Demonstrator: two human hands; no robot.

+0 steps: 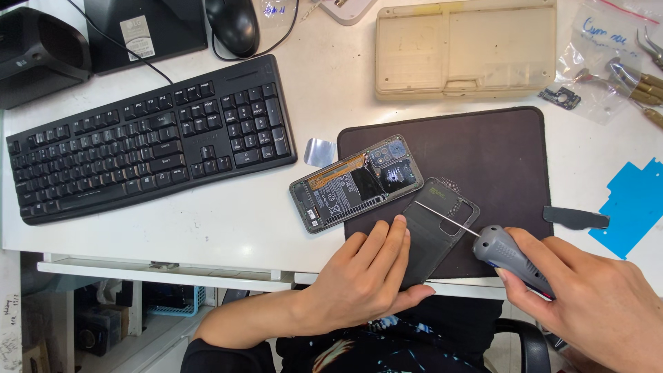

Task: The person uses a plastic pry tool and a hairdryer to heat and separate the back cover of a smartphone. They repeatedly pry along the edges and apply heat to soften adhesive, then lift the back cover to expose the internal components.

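**Back cover pinned, screwdriver tip on it**

Left hand [366, 276] lies flat on the dark back cover [436, 228], fingers straight, index tip at the cover's upper-left edge, thumb under its near edge. Pressing and steadying, not a closed grasp.

Right hand [594, 297] is wrapped tight around the grey handle of the screwdriver [507, 252]. Thin shaft runs up-left from the handle; tip sits over the cover's upper part, near the camera cut-out. Contact can't be confirmed.

The cover lies on the near-left part of the dark mat [497, 159], long axis diagonal: camera-cut-out end points up-right, away from the person, the other end at the mat's front edge under the left hand.

Opened phone [356, 183] lies just beyond the cover, battery and boards exposed, long axis running left to right and tilted up at the right, half on the mat, half on the white desk [242, 228]. Camera end points right.

Black keyboard [148, 138] to the left, well apart. Beige case [466, 45] behind the mat.
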